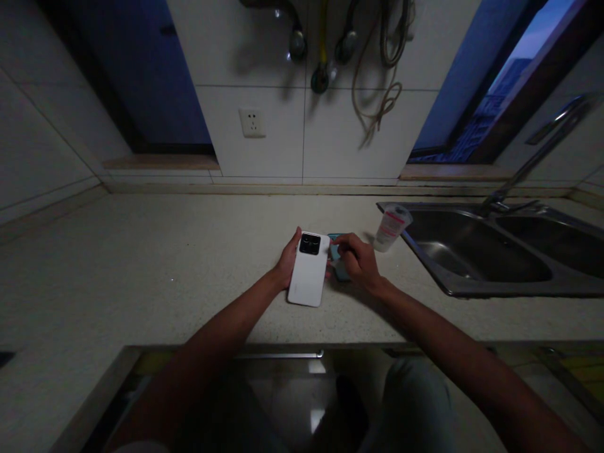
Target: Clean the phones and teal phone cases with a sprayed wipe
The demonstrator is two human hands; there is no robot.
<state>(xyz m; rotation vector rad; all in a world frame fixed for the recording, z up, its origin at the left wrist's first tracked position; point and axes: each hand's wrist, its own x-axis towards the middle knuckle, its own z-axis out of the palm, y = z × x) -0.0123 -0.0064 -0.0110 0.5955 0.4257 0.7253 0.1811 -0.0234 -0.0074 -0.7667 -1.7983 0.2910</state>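
My left hand (pixel 285 259) is wrapped round a white smartphone (pixel 306 277), tilted above the counter with its back and black camera block facing me. Some fingertips of that hand show at the phone's right edge. Close to the phone's upper right corner, my right hand (pixel 358 258) has its fingers curled in a pinch; whether anything is between them is hidden. Beneath the right hand lies a flat teal object (pixel 340 272) on the counter, partly covered, its kind unclear. A clear plastic cup (pixel 392 226) with red print stands just right of that hand.
The pale speckled countertop (pixel 226 226) runs along a tiled wall with a socket (pixel 252 123). To the right is a steel double sink (pixel 453 286) with a tall faucet (pixel 528 160). Pipes and a looped cord (pixel 389 100) hang on the wall. An open drawer or cupboard lies below the front edge.
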